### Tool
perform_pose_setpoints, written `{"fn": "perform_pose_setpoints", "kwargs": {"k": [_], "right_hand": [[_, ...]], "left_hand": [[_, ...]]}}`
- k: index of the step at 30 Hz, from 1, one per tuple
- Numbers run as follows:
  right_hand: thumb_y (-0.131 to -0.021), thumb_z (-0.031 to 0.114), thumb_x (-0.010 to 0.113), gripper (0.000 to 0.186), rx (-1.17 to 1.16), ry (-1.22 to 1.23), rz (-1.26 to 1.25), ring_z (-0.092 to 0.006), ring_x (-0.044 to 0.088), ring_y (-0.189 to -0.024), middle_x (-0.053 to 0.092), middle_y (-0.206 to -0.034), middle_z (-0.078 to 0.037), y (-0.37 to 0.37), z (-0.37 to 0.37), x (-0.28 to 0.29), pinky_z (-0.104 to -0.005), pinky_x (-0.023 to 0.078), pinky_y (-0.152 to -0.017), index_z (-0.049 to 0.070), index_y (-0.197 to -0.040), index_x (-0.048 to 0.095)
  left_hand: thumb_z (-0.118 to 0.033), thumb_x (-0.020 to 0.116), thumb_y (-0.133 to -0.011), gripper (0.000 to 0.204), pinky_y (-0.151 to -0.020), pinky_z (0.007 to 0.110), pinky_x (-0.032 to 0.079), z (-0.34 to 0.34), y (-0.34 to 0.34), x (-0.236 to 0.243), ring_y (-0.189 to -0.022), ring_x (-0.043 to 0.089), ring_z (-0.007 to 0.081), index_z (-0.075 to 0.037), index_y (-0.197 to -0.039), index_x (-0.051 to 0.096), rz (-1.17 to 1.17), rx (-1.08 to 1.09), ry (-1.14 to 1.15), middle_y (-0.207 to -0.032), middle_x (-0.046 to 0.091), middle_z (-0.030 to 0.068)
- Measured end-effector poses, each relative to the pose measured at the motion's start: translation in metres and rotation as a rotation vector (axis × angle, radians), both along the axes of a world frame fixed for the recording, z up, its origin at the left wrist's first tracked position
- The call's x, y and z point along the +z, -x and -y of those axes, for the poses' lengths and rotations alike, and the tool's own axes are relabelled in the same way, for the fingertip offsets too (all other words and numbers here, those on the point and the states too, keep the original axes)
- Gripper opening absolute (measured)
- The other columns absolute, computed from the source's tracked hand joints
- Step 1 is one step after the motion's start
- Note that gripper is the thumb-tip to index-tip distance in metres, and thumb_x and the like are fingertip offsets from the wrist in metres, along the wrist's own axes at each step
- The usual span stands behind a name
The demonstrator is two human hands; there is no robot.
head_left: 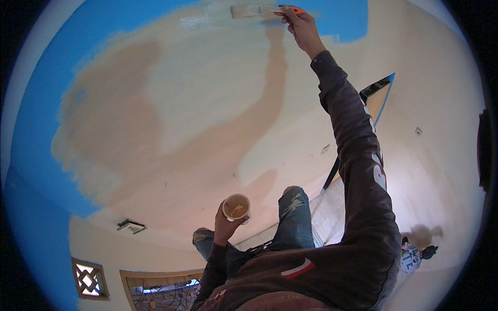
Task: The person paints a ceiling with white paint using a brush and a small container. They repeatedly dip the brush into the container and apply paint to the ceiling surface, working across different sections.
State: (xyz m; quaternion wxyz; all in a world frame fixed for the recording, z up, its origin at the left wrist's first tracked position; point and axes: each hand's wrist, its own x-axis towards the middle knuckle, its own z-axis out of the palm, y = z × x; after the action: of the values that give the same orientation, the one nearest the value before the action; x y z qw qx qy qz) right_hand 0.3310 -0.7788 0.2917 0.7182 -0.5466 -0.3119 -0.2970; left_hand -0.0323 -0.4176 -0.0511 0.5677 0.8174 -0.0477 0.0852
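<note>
My right hand clamps the orange-handled flat paintbrush at top centre against the wall; my left hand grips the small round paint cup level, keeping paint near.

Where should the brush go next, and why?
Probably a short stroke further along the blue edge. The right hand holds the brush flat on the wall where beige paint meets leftover blue. The left hand keeps a cup of beige paint ready for dipping.
</note>
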Motion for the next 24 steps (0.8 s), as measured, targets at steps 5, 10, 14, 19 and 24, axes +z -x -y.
{"fn": "perform_pose_setpoints", "kwargs": {"k": [5, 10, 14, 19, 24], "right_hand": [[-0.097, 0.032, 0.067, 0.034, -0.107, -0.041, -0.002, -0.0048, 0.056, -0.079, 0.071, -0.101, -0.002, -0.018, 0.020, -0.011, -0.0195, 0.042, -0.061, 0.004, -0.116, 0.069], [-0.096, 0.029, 0.068, 0.029, -0.350, -0.227, -0.093, -0.0091, 0.060, -0.080, 0.074, -0.097, -0.004, -0.038, 0.107, -0.046, -0.0230, 0.046, -0.060, 0.004, -0.111, 0.069], [-0.098, 0.024, 0.065, 0.026, -0.341, -0.379, -0.082, -0.0070, 0.057, -0.074, 0.073, -0.102, -0.006, -0.030, 0.141, -0.071, -0.0210, 0.043, -0.056, 0.003, -0.113, 0.068], [-0.100, 0.030, 0.063, 0.034, -0.190, -0.190, -0.016, -0.0032, 0.051, -0.073, 0.073, -0.106, -0.005, 0.006, 0.081, -0.042, -0.0182, 0.038, -0.056, 0.003, -0.119, 0.066], [-0.097, 0.032, 0.066, 0.031, -0.023, 0.013, 0.026, -0.0050, 0.053, -0.070, 0.068, -0.089, -0.001, 0.029, -0.019, -0.010, -0.0203, 0.041, -0.058, 0.008, -0.115, 0.072]], "left_hand": [[-0.020, 0.091, -0.069, 0.074, -0.098, 0.038, 0.052, -0.004, 0.000, -0.011, -0.115, 0.064, 0.0252, -0.001, -0.130, 0.054, 0.002, -0.014, 0.027, -0.122, 0.066, 0.0136], [-0.021, 0.092, -0.068, 0.074, -0.098, 0.039, 0.052, -0.009, 0.005, -0.010, -0.114, 0.064, 0.0253, -0.001, -0.129, 0.054, -0.024, 0.041, 0.000, -0.121, 0.067, 0.0133], [-0.020, 0.092, -0.067, 0.074, -0.098, 0.039, 0.052, -0.014, 0.006, -0.020, -0.115, 0.064, 0.0254, -0.002, -0.129, 0.055, -0.031, 0.052, 0.012, -0.121, 0.067, 0.0134], [-0.020, 0.091, -0.068, 0.074, -0.099, 0.039, 0.052, -0.011, 0.005, -0.016, -0.116, 0.064, 0.0253, -0.001, -0.129, 0.054, -0.020, 0.032, 0.003, -0.122, 0.067, 0.0134], [-0.019, 0.091, -0.068, 0.075, -0.099, 0.039, 0.052, -0.003, 0.007, -0.009, -0.117, 0.063, 0.0250, -0.001, -0.130, 0.053, -0.029, 0.023, 0.014, -0.123, 0.066, 0.0139]]}}
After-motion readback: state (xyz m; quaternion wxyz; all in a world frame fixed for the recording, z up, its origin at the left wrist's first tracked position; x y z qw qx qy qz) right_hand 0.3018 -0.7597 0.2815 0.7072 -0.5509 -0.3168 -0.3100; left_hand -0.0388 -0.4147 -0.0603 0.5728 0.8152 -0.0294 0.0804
